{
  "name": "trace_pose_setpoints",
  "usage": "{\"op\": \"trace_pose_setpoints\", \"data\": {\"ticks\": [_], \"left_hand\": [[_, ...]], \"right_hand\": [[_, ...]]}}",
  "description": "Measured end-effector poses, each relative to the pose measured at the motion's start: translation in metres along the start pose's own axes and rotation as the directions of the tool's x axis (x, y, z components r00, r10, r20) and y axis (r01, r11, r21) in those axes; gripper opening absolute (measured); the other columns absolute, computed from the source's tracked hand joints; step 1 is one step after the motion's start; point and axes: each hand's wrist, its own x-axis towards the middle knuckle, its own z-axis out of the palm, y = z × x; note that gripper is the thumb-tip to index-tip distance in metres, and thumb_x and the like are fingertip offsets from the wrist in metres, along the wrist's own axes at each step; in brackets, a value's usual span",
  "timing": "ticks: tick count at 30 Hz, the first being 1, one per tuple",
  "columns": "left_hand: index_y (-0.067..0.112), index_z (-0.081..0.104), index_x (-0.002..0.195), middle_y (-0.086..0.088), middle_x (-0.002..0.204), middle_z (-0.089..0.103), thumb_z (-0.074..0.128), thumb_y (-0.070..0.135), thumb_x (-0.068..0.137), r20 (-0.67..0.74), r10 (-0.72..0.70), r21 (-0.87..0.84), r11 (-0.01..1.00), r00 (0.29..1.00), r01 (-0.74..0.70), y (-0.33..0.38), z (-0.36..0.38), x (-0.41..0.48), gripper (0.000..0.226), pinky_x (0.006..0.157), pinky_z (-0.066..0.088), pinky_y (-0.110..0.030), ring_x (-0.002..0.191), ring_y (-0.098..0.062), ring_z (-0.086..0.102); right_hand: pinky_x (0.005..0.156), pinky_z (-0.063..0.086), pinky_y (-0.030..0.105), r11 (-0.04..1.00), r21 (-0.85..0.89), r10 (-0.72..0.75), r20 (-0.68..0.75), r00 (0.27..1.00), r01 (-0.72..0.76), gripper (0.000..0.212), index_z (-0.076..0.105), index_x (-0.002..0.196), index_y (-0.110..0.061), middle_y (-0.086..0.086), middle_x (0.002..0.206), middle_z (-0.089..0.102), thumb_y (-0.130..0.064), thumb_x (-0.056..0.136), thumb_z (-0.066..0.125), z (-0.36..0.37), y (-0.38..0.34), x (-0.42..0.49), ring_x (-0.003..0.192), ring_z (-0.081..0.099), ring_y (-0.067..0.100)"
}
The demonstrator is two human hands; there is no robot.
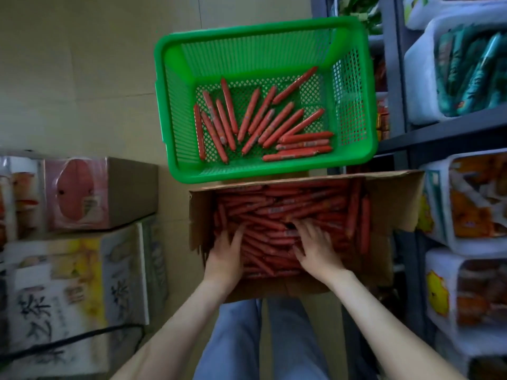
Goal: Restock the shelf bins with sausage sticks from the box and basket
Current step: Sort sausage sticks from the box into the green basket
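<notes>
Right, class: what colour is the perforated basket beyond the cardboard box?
Bright green basket, clearest in the head view.

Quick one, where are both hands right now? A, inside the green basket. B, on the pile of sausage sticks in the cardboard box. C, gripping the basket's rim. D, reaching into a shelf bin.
B: the left hand and right hand both lie on the sausage sticks in the cardboard box, apart from the green basket.

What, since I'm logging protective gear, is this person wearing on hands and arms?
Nothing visible: the left hand and right hand have no gloves, rings or watch. The forearms are bare, no sleeves in view. Light blue trousers show below.
</notes>
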Motion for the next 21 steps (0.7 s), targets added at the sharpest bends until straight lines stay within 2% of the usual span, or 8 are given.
{"op": "trace_pose_setpoints", "data": {"ticks": [2,3,5,6,8,13,17,21], "left_hand": [[0.020,0.057,0.129,-0.024,0.115,0.059,0.082,0.006,0.055,0.076,0.084,0.258,0.961,0.994,-0.101,-0.009,0.012,0.012,0.080,0.071,0.056,-0.041,0.092,-0.038,0.064],[0.019,0.059,0.128,-0.023,0.119,0.059,0.083,0.011,0.055,0.103,0.138,0.371,0.914,0.985,-0.166,-0.009,0.014,0.018,0.077,0.079,0.054,-0.042,0.098,-0.036,0.063],[0.017,0.035,0.145,-0.019,0.142,0.039,0.065,0.024,0.082,0.213,0.203,0.473,0.834,0.956,-0.283,-0.005,0.016,0.028,0.070,0.108,0.031,-0.044,0.127,-0.033,0.043],[0.016,0.020,0.149,-0.015,0.148,0.026,0.053,0.030,0.090,0.267,0.208,0.499,0.806,0.941,-0.319,-0.003,0.017,0.033,0.068,0.114,0.018,-0.043,0.135,-0.031,0.029],[0.016,0.015,0.148,-0.012,0.151,0.018,0.046,0.035,0.093,0.314,0.138,0.540,0.788,0.939,-0.296,0.002,0.018,0.043,0.066,0.116,0.009,-0.040,0.138,-0.029,0.019],[0.016,0.022,0.145,-0.012,0.148,0.024,0.044,0.030,0.095,0.346,0.123,0.557,0.771,0.930,-0.309,0.008,0.017,0.046,0.057,0.114,0.015,-0.040,0.136,-0.030,0.024],[0.018,0.024,0.145,-0.010,0.146,0.030,0.040,0.040,0.096,0.389,0.152,0.626,0.680,0.909,-0.382,0.010,0.018,0.044,0.056,0.113,0.014,-0.041,0.135,-0.029,0.024],[0.023,0.031,0.144,-0.013,0.146,0.026,0.040,0.051,0.093,0.383,0.125,0.638,0.681,0.915,-0.360,0.013,0.018,0.046,0.059,0.111,0.014,-0.043,0.134,-0.031,0.023]], "right_hand": [[0.109,0.014,0.033,0.997,-0.076,0.005,0.011,1.000,-0.004,0.065,0.008,0.150,-0.030,-0.002,0.153,0.017,-0.031,0.096,0.045,0.007,0.004,0.004,0.137,0.019,0.021],[0.107,0.016,0.035,0.994,-0.113,0.005,0.005,1.000,-0.004,0.065,0.009,0.149,-0.031,-0.002,0.153,0.018,-0.033,0.095,0.045,0.010,0.001,0.007,0.136,0.020,0.022],[0.104,0.020,0.037,0.988,-0.157,-0.001,-0.021,1.000,-0.002,0.061,0.016,0.148,-0.033,-0.002,0.151,0.023,-0.034,0.095,0.045,0.014,-0.005,0.013,0.133,0.023,0.025],[0.104,0.021,0.037,0.986,-0.165,0.002,-0.019,1.000,-0.005,0.058,0.018,0.147,-0.033,-0.002,0.150,0.025,-0.034,0.096,0.044,0.015,-0.008,0.016,0.133,0.024,0.025],[0.106,0.019,0.037,0.986,-0.164,0.017,0.003,1.000,-0.017,0.054,0.020,0.147,-0.032,-0.001,0.150,0.026,-0.034,0.097,0.041,0.013,-0.012,0.022,0.136,0.022,0.026],[0.104,0.018,0.037,0.968,-0.248,-0.028,0.049,0.998,0.040,0.043,0.045,0.135,-0.024,0.000,0.140,0.038,-0.044,0.098,0.036,0.012,-0.010,0.029,0.130,0.026,0.024],[0.103,0.020,0.037,0.967,-0.250,-0.032,0.050,0.998,0.044,0.052,0.040,0.137,-0.020,0.002,0.142,0.038,-0.050,0.094,0.041,0.021,-0.017,0.032,0.129,0.027,0.025],[0.105,0.019,0.037,0.974,-0.219,-0.036,0.073,0.997,0.051,0.047,0.045,0.133,-0.018,0.002,0.138,0.046,-0.048,0.097,0.036,0.027,-0.027,0.042,0.130,0.030,0.023]]}}
